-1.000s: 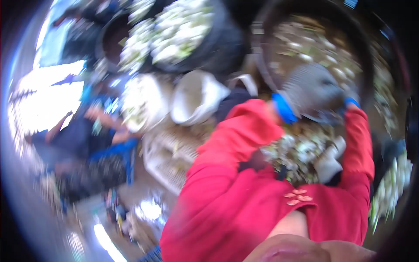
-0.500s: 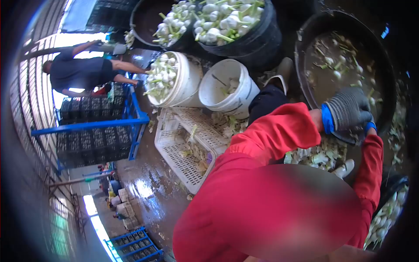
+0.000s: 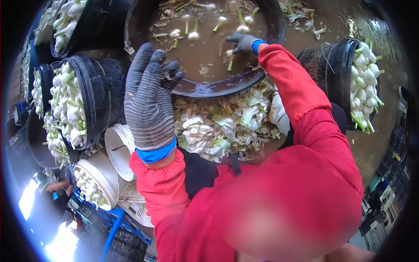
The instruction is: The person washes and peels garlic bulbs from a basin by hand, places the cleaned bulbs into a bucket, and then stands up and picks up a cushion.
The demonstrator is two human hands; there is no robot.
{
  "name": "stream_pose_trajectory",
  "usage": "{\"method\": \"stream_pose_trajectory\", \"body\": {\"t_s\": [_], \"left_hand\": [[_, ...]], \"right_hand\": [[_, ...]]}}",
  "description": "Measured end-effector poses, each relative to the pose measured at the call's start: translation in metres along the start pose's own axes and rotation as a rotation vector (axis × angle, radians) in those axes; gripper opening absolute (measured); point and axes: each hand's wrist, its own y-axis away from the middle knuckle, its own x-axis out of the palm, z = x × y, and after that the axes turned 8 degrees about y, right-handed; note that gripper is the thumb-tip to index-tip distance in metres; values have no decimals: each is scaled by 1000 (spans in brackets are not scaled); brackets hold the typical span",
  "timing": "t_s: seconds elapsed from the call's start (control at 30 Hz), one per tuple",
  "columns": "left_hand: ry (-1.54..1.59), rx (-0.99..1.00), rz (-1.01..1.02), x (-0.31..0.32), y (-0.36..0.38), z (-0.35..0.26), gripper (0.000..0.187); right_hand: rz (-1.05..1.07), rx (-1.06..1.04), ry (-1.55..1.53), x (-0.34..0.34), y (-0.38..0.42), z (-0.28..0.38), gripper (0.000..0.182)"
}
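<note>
A large dark tub [image 3: 203, 88] of muddy brown water lies in front of me, with garlic bulbs [image 3: 193, 36] and bits of stem floating in it. My left hand [image 3: 150, 96], in a grey striped glove with a blue cuff, is raised at the tub's near left edge, fingers stretched out. Over the water on the right is my right hand [image 3: 246, 42], gloved alike. Its fingers are apart and reach left, right at a garlic bulb [image 3: 230, 53] with a green stem.
Peeled-off garlic skins [image 3: 227, 120] are heaped between the tub and my legs. Black buckets full of garlic stand left [image 3: 102, 96] and right [image 3: 327, 65]. White buckets [image 3: 120, 148] sit lower left, near a blue metal frame [image 3: 114, 231]. Part of a person [image 3: 61, 187] shows there.
The view has swung round to face the tub. My hands, close together at the tub's edge before, are now apart: the left raised at the near edge, the right over the water.
</note>
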Motion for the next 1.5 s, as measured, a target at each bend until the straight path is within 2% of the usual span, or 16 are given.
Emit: {"method": "stream_pose_trajectory", "body": {"t_s": [0.07,0.13,0.2,0.3,0.4,0.47,0.53,0.57,0.63,0.7,0.8,0.87,0.93,1.33,1.47,1.5], "left_hand": [[38,-30,49,2,0,4,34],[-15,-43,7,7,0,6,29],[-360,113,92,0,2,7,31],[-167,27,74,1,0,4,24],[-229,134,80,-1,-4,14,24],[-349,317,89,-4,-10,28,27],[-673,445,-12,-3,-13,43,34],[-841,506,-69,-3,-9,37,38],[-913,485,-10,6,9,24,44],[-976,676,10,7,4,42,49],[-1031,701,127,10,0,40,47],[-1052,695,176,12,4,36,45],[-1056,632,224,13,3,38,44],[-1257,719,217,29,9,43,56],[-1200,720,254,27,15,33,57],[-875,522,310,26,12,35,54]], "right_hand": [[186,-78,26,10,2,26,63],[213,-521,472,26,-12,59,56],[399,-379,-58,23,13,91,31],[182,-411,-321,101,-31,80,40],[474,64,-770,52,-14,77,45],[8,-449,-331,-18,18,103,41],[-6,-616,-703,-65,35,114,39],[228,-491,-1297,-82,37,116,40],[190,-376,-1599,-114,53,126,43],[-339,-485,-1016,-141,112,170,45],[-402,-493,-649,-140,112,138,48],[-285,-40,-1414,-154,131,143,44],[-406,87,-1294,-160,145,150,44],[-479,55,-1233,-145,123,138,42],[-337,54,-1325,-149,129,131,41],[-327,-7,-1349,-150,132,127,40]]}}
